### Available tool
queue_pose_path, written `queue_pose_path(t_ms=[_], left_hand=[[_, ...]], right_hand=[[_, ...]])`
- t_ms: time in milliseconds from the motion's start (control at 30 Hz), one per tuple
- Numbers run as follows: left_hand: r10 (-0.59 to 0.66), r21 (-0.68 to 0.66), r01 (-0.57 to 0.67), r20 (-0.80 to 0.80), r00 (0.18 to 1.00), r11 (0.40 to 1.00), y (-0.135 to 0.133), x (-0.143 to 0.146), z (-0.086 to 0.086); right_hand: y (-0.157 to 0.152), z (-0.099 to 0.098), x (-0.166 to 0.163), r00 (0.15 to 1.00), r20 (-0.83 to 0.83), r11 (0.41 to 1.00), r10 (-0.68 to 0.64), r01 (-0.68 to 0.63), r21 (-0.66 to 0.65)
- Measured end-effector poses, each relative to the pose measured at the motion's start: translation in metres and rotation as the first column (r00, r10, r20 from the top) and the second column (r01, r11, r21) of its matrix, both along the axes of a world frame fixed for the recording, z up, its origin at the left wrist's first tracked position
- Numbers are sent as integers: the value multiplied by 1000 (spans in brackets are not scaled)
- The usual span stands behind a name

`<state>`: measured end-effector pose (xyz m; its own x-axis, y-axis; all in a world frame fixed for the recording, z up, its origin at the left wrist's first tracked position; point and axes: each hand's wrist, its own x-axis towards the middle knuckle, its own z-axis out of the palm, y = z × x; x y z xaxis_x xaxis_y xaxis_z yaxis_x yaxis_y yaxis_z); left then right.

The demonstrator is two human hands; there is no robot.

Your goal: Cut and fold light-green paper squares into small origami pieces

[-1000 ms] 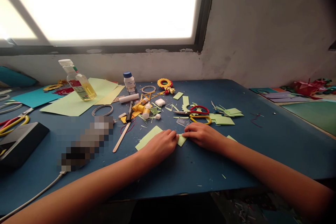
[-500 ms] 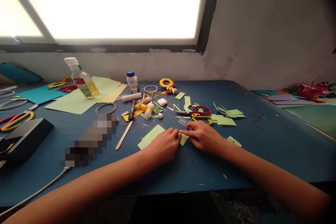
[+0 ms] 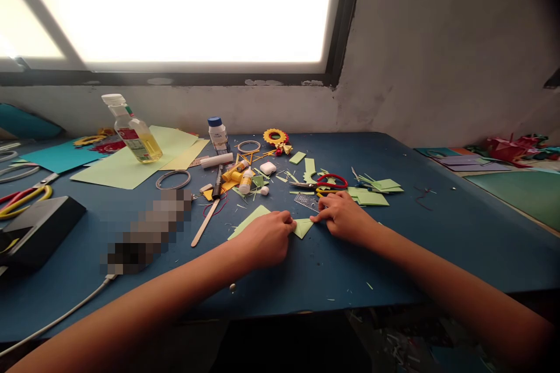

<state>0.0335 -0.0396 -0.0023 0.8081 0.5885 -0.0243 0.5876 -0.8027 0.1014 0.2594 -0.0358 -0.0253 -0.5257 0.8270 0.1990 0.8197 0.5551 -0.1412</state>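
A small folded piece of light green paper (image 3: 303, 228) lies on the blue table, its lower edge pointed. My left hand (image 3: 272, 238) is closed over its left side, fingertips pressed on the edge. My right hand (image 3: 345, 217) has its fingers bent, with thumb and index finger at the paper's right corner. Under the left hand's far side another green sheet (image 3: 252, 221) sticks out. Just beyond the right hand lie a clear ruler (image 3: 306, 201) and scissors with red and yellow handles (image 3: 331, 180).
Green paper pieces (image 3: 371, 196) and thin offcuts are scattered behind the right hand. A wooden stick (image 3: 205, 224), a small glue bottle (image 3: 246, 181) and a white case (image 3: 268, 168) lie ahead. Farther left stand an oil-coloured bottle (image 3: 139, 139) and a black box (image 3: 41, 230).
My right hand has slid right along the paper's top edge, uncovering more of the folded piece. My left hand stays on its left side. The view has shifted slightly.
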Motion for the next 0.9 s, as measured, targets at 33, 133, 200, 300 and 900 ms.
queue_pose_path(t_ms=[33, 133, 200, 300, 900], left_hand=[[-3, -11, 3, 14, 1000, 1000, 1, 0, 0], [11, -81, -4, 76, 997, 997, 6, -4, 2], [24, -173, 0, 136, 990, 985, 12, -11, 6], [28, -342, 48, 214, 976, 939, 24, -25, 12], [166, -128, -132, 307, 937, 983, 29, -3, -9]], right_hand=[[0, 0, 1, 1000, 6, 1000, 21, -21, 0], [-3, 3, 0, 998, -11, 998, 65, -65, 12], [-6, 5, -2, 996, -47, 997, 75, -74, 26], [-7, 7, -4, 991, -118, 998, 68, -68, 2], [4, -5, -13, 950, -306, 994, 53, -78, -71]])
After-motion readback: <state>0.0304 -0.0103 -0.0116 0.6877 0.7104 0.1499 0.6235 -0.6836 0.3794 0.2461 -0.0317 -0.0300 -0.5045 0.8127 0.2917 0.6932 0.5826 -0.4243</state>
